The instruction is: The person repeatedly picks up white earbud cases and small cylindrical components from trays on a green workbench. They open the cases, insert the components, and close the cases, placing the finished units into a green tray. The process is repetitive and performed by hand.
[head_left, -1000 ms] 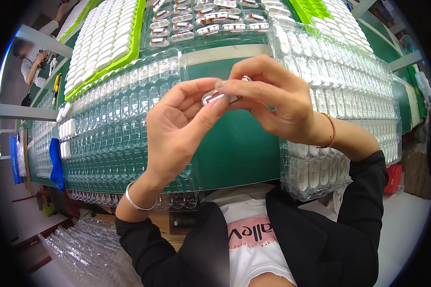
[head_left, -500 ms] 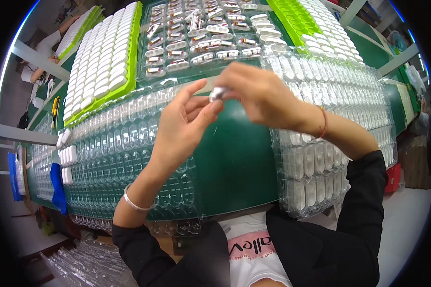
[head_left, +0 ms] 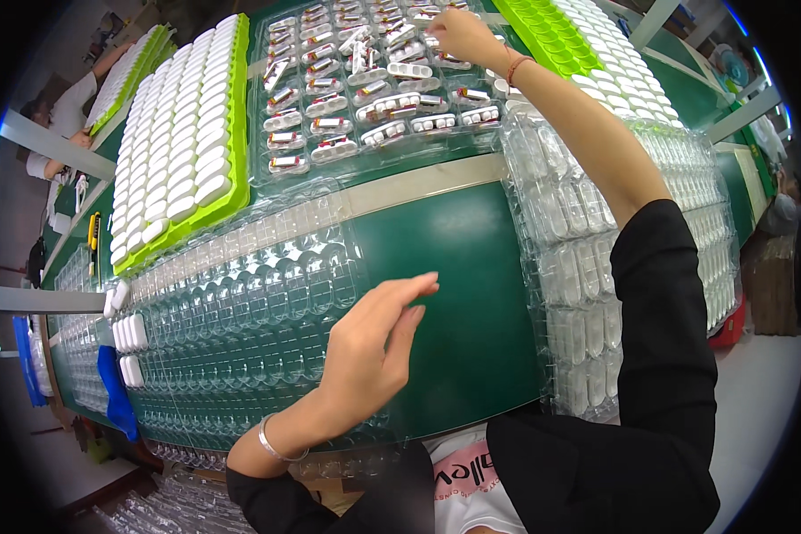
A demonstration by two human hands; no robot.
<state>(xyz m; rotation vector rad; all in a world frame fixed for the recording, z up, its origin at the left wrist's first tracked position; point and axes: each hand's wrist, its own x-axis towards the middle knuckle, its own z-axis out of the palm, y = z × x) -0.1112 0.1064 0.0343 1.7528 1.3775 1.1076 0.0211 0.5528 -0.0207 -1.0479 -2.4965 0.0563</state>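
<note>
My left hand (head_left: 371, 343) hovers over the near part of the green table (head_left: 462, 294), thumb apart from the curved fingers, with nothing in it. My right hand (head_left: 467, 37) reaches to the far side of a clear plastic tray (head_left: 307, 165). Its fingers are bent together over the small cases there; whatever they pinch is hidden. In that tray lie many oval white cases (head_left: 409, 70), several with small red-and-white cylinders (head_left: 286, 163) on them. Some cases are heaped loosely in the middle.
Green trays (head_left: 243, 125) of white oval cases stand at the left and far right. Stacked clear trays with white pieces (head_left: 571, 209) lie under my right arm. Clear moulded trays (head_left: 258, 303) spread at left. A co-worker's arm (head_left: 71, 160) shows far left.
My hands have moved apart: they met over a small shiny white-and-silver piece before. The right has gone away to the far tray; the left has come nearer, without the piece.
</note>
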